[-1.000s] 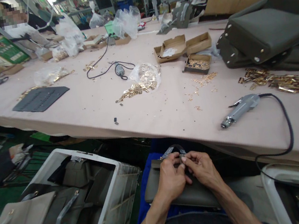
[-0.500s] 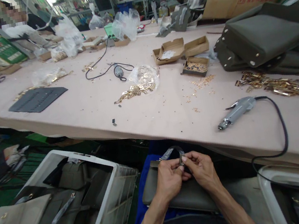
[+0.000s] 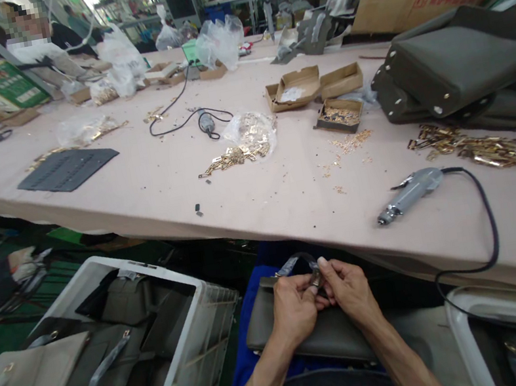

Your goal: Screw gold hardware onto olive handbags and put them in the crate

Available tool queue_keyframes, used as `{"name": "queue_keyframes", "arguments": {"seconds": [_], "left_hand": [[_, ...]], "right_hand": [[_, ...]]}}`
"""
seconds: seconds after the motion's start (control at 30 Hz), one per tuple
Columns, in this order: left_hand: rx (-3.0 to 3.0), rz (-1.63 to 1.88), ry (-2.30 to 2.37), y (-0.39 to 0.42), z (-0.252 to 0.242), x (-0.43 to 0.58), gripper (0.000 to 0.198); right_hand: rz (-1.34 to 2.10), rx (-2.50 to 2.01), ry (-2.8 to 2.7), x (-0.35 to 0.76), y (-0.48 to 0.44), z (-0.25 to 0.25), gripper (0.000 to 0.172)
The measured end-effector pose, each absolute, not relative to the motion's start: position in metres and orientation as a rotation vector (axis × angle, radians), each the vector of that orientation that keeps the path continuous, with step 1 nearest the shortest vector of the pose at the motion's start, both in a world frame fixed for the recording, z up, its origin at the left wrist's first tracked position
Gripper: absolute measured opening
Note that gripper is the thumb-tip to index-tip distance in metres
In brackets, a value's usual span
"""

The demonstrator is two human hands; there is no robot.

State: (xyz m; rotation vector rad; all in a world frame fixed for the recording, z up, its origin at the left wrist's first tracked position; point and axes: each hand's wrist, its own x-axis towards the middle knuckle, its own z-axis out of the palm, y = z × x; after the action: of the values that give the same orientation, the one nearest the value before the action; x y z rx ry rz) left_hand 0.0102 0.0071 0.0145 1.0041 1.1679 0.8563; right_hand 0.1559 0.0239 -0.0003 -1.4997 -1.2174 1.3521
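Observation:
A dark olive handbag (image 3: 264,315) lies across my lap on blue cloth. Its handle (image 3: 293,262), partly wrapped in clear film, arches up at the far side. My left hand (image 3: 292,307) is closed on the near end of that handle, where a small shiny metal fitting (image 3: 316,276) shows between the fingers. Opposite it, my right hand (image 3: 351,288) pinches the same end, thumb raised above the curled fingers. The fingertips cover most of the joint between handle and bag.
On the table (image 3: 259,199) lie a grey electric screwdriver (image 3: 411,194), gold hardware (image 3: 505,154), a small box of screws (image 3: 338,116) and stacked olive bags (image 3: 459,61). A white crate (image 3: 199,310) of bags stands at my left, another container (image 3: 461,323) at my right.
My right thumb has lifted upward from the handle end, uncovering more of the metal fitting. The left hand and the bag have hardly moved.

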Motion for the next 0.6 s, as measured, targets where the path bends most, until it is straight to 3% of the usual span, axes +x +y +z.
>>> {"name": "queue_keyframes", "arguments": {"seconds": [0.2,0.6], "left_hand": [[1.025,0.856,1.167,0.01,0.004,0.009,0.025],[0.894,0.895,1.234,0.017,0.007,0.013,0.025]], "right_hand": [[1.319,-1.454,-1.25,0.159,0.023,-0.003,0.043],[1.306,-1.413,-1.32,0.16,0.029,0.001,0.04]]}}
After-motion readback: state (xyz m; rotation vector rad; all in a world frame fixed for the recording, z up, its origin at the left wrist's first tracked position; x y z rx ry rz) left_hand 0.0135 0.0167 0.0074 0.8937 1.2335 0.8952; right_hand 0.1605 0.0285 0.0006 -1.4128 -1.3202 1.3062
